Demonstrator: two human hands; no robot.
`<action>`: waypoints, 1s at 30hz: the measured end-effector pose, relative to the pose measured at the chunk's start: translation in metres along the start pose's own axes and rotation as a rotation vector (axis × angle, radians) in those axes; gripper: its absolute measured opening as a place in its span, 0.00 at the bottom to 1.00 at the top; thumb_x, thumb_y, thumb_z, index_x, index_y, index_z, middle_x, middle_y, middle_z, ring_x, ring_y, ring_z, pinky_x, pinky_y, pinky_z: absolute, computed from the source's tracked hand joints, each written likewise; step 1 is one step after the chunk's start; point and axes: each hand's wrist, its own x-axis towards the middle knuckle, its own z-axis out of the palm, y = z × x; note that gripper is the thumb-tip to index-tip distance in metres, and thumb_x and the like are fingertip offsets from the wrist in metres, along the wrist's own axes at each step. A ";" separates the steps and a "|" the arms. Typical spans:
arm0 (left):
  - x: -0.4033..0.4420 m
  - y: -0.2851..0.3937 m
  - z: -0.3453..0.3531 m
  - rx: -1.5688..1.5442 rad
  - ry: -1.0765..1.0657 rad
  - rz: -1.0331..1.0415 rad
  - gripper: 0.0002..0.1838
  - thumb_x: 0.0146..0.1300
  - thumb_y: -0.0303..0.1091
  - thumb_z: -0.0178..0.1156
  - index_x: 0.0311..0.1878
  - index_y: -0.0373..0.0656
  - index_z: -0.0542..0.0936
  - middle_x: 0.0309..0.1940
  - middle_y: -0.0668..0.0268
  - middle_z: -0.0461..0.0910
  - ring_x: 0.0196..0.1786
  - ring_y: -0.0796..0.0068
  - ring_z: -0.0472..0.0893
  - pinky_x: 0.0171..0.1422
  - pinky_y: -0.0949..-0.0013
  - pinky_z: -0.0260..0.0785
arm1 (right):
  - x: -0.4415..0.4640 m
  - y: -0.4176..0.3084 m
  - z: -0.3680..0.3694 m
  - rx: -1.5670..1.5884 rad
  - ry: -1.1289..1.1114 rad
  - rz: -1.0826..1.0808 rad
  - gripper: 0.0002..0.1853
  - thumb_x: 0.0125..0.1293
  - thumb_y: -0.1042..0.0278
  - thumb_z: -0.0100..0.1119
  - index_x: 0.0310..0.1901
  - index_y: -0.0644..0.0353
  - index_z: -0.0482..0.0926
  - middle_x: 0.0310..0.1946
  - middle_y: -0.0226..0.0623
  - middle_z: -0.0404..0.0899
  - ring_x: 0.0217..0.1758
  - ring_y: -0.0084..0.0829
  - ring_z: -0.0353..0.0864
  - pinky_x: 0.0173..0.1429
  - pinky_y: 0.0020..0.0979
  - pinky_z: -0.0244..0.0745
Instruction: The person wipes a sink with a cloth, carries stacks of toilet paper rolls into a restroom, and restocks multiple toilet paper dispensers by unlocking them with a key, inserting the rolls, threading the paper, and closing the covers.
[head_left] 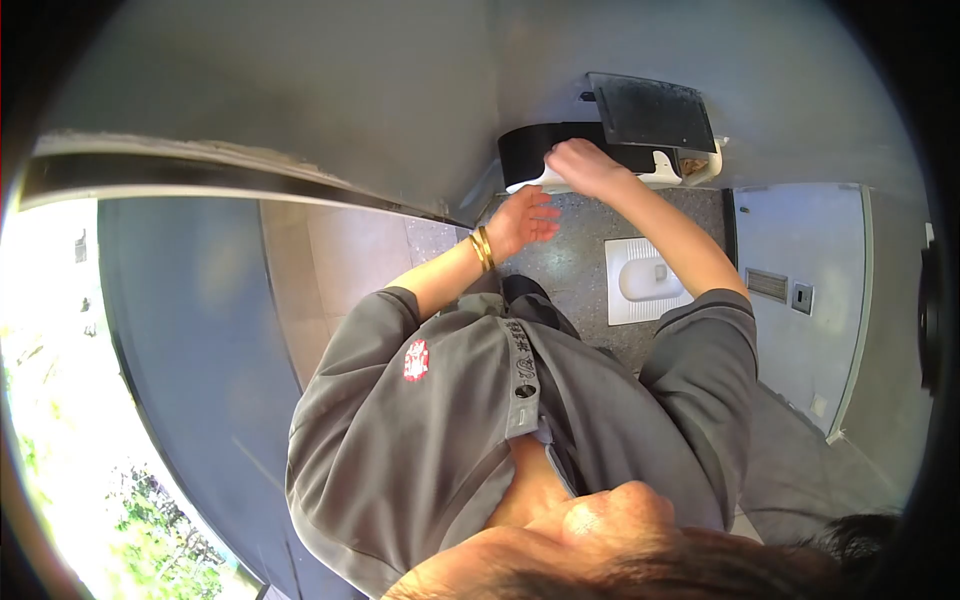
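Observation:
My left hand (525, 219), with gold bangles (482, 248) at the wrist, is held in the air just in front of a white-rimmed black container (525, 155). Its fingers are stretched out and a little apart, with nothing visible in them. My right hand (580, 165) is curled closed over the front edge of the black part of that container. What its fingers hold, if anything, is hidden under the hand. A dark flat panel (655, 112) stands tilted above the container's right half. Something brownish shows at the container's right end.
A white squat toilet (650, 282) is set in the grey floor (575, 250). To the right is a pale panel (795, 270) with a vent and a small fitting. Grey walls close in the space ahead. A blue-grey door (195, 330) is at the left, with bright daylight beyond.

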 end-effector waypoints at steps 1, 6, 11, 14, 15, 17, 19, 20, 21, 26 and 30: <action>0.001 0.004 0.003 -0.025 -0.018 -0.009 0.28 0.67 0.50 0.46 0.61 0.37 0.65 0.51 0.53 0.75 0.45 0.60 0.77 0.52 0.59 0.71 | -0.001 0.005 0.000 0.056 0.035 0.040 0.05 0.53 0.78 0.52 0.31 0.67 0.77 0.32 0.49 0.78 0.39 0.48 0.79 0.44 0.41 0.75; 0.025 -0.001 -0.005 -0.093 -0.082 0.014 0.31 0.68 0.53 0.46 0.62 0.34 0.64 0.54 0.51 0.73 0.47 0.58 0.77 0.54 0.57 0.70 | -0.003 0.008 0.009 0.122 0.120 0.071 0.03 0.50 0.80 0.54 0.27 0.67 0.77 0.28 0.50 0.77 0.36 0.50 0.79 0.41 0.40 0.75; 0.030 -0.002 -0.007 -0.055 -0.080 0.036 0.33 0.69 0.57 0.47 0.61 0.34 0.64 0.53 0.51 0.74 0.48 0.58 0.77 0.54 0.58 0.71 | 0.017 0.018 -0.004 0.080 -0.108 0.098 0.01 0.47 0.81 0.56 0.23 0.67 0.77 0.25 0.53 0.77 0.37 0.52 0.80 0.39 0.42 0.76; 0.027 0.000 -0.003 -0.028 -0.065 0.035 0.33 0.69 0.57 0.46 0.60 0.34 0.64 0.52 0.52 0.74 0.49 0.58 0.76 0.54 0.59 0.71 | 0.018 0.004 -0.007 0.014 -0.098 0.073 0.03 0.45 0.82 0.57 0.24 0.67 0.78 0.27 0.53 0.78 0.39 0.52 0.80 0.41 0.42 0.76; 0.028 -0.001 -0.003 -0.021 -0.056 0.039 0.33 0.70 0.57 0.45 0.60 0.34 0.64 0.52 0.52 0.74 0.49 0.58 0.76 0.54 0.59 0.71 | 0.017 0.001 -0.012 0.009 -0.080 0.074 0.03 0.45 0.82 0.57 0.24 0.67 0.78 0.28 0.53 0.78 0.40 0.52 0.80 0.41 0.42 0.76; 0.031 -0.004 -0.002 -0.012 -0.038 0.049 0.32 0.70 0.57 0.44 0.60 0.34 0.64 0.52 0.52 0.74 0.49 0.59 0.76 0.54 0.59 0.70 | 0.020 -0.009 -0.016 -0.030 -0.114 0.057 0.04 0.44 0.83 0.58 0.25 0.67 0.78 0.29 0.54 0.78 0.40 0.52 0.80 0.41 0.43 0.76; 0.032 -0.006 -0.002 -0.029 -0.030 0.058 0.33 0.70 0.58 0.44 0.60 0.34 0.64 0.51 0.52 0.74 0.49 0.59 0.76 0.54 0.59 0.70 | 0.019 -0.008 -0.013 0.012 -0.098 0.065 0.04 0.44 0.82 0.58 0.25 0.67 0.78 0.29 0.54 0.79 0.40 0.52 0.80 0.41 0.43 0.76; 0.033 -0.006 -0.002 -0.029 -0.030 0.060 0.33 0.70 0.58 0.44 0.60 0.34 0.64 0.51 0.53 0.74 0.49 0.59 0.76 0.54 0.59 0.70 | 0.015 0.000 -0.006 0.071 -0.064 0.087 0.03 0.45 0.81 0.58 0.25 0.67 0.78 0.28 0.54 0.79 0.40 0.52 0.81 0.42 0.44 0.76; 0.033 -0.005 -0.002 -0.024 -0.034 0.068 0.32 0.70 0.58 0.44 0.60 0.34 0.65 0.51 0.53 0.75 0.49 0.59 0.76 0.54 0.59 0.70 | 0.014 0.009 -0.001 0.125 -0.029 0.109 0.03 0.45 0.80 0.58 0.25 0.68 0.78 0.28 0.54 0.79 0.40 0.52 0.81 0.42 0.44 0.76; 0.034 -0.007 -0.005 -0.028 -0.059 0.063 0.31 0.71 0.57 0.43 0.58 0.35 0.66 0.50 0.53 0.75 0.48 0.59 0.77 0.53 0.59 0.71 | 0.028 -0.004 -0.006 -0.073 -0.141 -0.057 0.06 0.52 0.74 0.54 0.27 0.66 0.80 0.29 0.51 0.80 0.39 0.50 0.81 0.43 0.43 0.76; 0.045 -0.010 -0.011 -0.017 -0.063 0.091 0.31 0.70 0.57 0.44 0.56 0.34 0.66 0.48 0.53 0.77 0.42 0.60 0.79 0.48 0.59 0.73 | 0.023 -0.017 -0.013 -0.062 -0.221 0.035 0.06 0.53 0.74 0.54 0.28 0.66 0.79 0.30 0.51 0.79 0.40 0.49 0.81 0.43 0.43 0.76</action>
